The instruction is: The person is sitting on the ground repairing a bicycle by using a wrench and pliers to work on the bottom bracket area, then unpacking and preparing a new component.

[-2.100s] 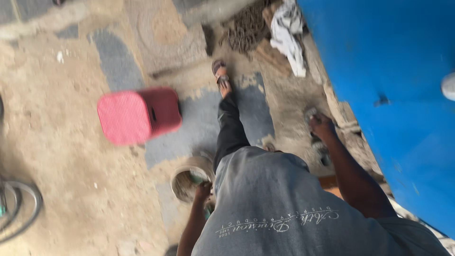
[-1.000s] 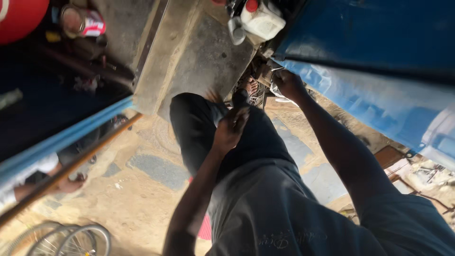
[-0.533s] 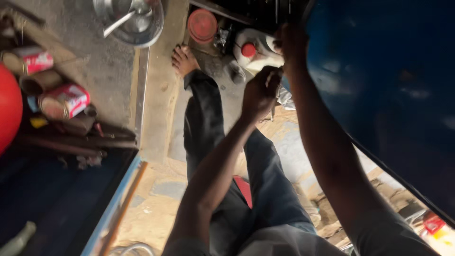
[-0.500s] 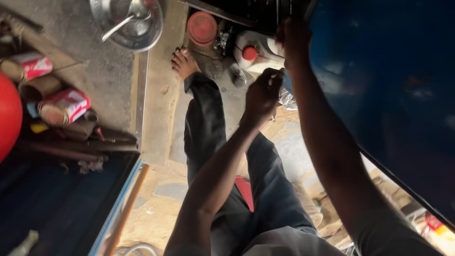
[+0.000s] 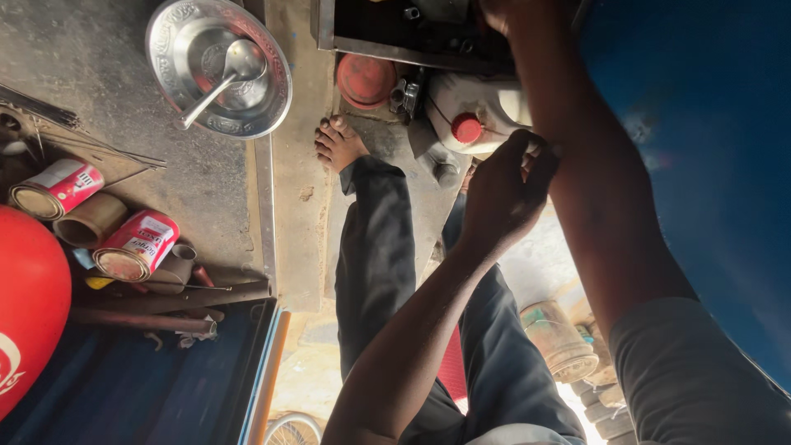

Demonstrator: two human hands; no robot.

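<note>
My left hand [image 5: 503, 194] hangs in the middle of the view with its fingers curled together, just below a white plastic jug with a red cap [image 5: 465, 128]. Anything inside the fingers is hidden. My right arm runs up along a blue panel [image 5: 700, 124]. My right hand [image 5: 509, 11] reaches into a dark metal tray [image 5: 387, 49] at the top edge, and the frame cuts off most of it. My dark trouser leg and bare foot [image 5: 338, 142] lie below on a concrete ledge.
An engraved metal plate [image 5: 272, 78] holds a small bowl and spoon at the top left. Red-and-white tins [image 5: 136, 243], a cardboard tube [image 5: 91, 218], metal rods [image 5: 165, 297] and a big red round object [image 5: 29, 305] crowd the left. A red lid [image 5: 365, 80] lies by the jug, a dirty bucket [image 5: 560, 338] lower right.
The view has swung further over the ledge, bringing the plate and tins fully into sight. My left hand stays by the jug, and my right hand has reached higher into the tray.
</note>
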